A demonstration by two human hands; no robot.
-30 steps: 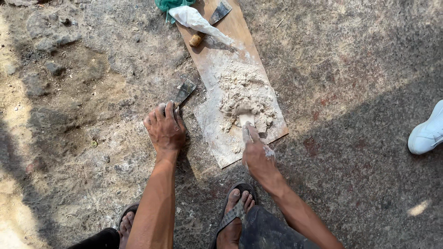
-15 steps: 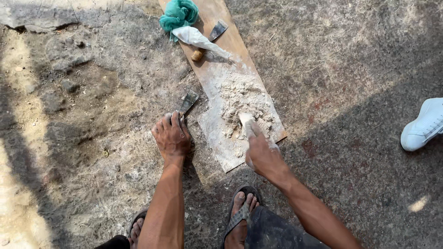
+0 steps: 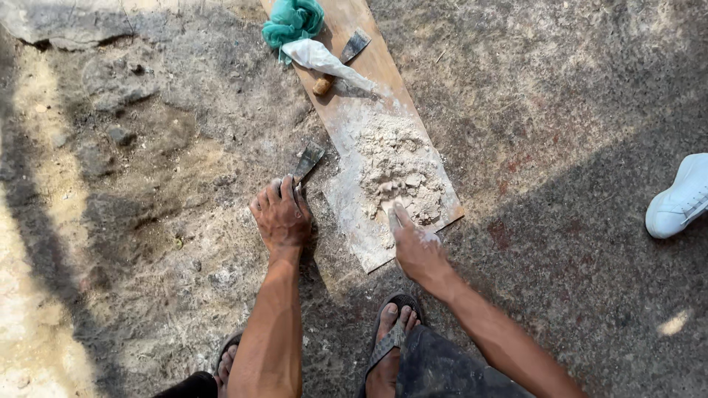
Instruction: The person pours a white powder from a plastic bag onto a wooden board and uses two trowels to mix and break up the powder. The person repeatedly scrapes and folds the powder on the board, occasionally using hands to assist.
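Fingers of the right hand (image 3: pixel 414 247) lie on the near end of the wooden board (image 3: pixel 383 66), index stretched out into the edge of the white powder pile (image 3: pixel 398 169), the others loosely curled, gripping nothing. Powder dusts the knuckles. Left hand (image 3: pixel 281 216) is planted on the ground beside the board's left edge, fingers clenched over the handle of a scraper (image 3: pixel 307 161); its blade points up and away toward the board. Powder pile sits on the board's near half, lumpy, spread to both long edges. Far end of the board: white plastic bag (image 3: pixel 324 60), second scraper (image 3: pixel 355 45) just beside it, small brown lump (image 3: pixel 322 85), green cloth (image 3: pixel 293 21) at the far left corner. Sandalled feet (image 3: pixel 391 346) below the hands. White shoe (image 3: pixel 682 197) of another person at the right edge, well apart.
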